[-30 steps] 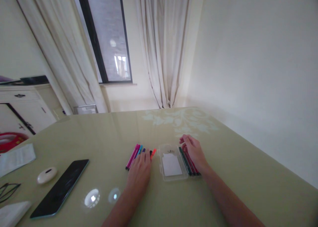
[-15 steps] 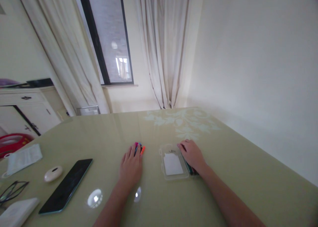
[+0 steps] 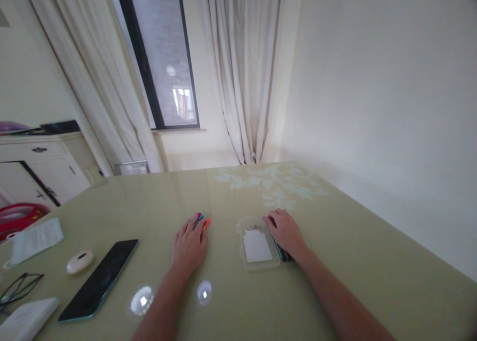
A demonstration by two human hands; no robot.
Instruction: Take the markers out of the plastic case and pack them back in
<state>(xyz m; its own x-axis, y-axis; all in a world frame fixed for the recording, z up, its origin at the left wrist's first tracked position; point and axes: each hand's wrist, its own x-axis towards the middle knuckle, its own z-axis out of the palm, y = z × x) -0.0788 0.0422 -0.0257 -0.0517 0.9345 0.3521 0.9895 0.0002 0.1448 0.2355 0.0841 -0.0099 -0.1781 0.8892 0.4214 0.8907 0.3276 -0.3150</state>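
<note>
Sliding left, the left hand [image 3: 190, 246] has set bright markers [image 3: 206, 223] well apart from the dark pens [image 3: 283, 255] under the right hand [image 3: 286, 233], by the clear case [image 3: 261, 266]; I cannot tell either grip's closure.

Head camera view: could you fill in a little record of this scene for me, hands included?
Left hand: laid over felt-tip pens, with orange and blue ends showing
Right hand: over dark pens at the right of the plastic case; grip unclear
Plastic case: clear, with white paper showing within its outline
Table, left side: black smartphone, eyeglasses, face mask
Beyond the table: window, pale curtain
</note>
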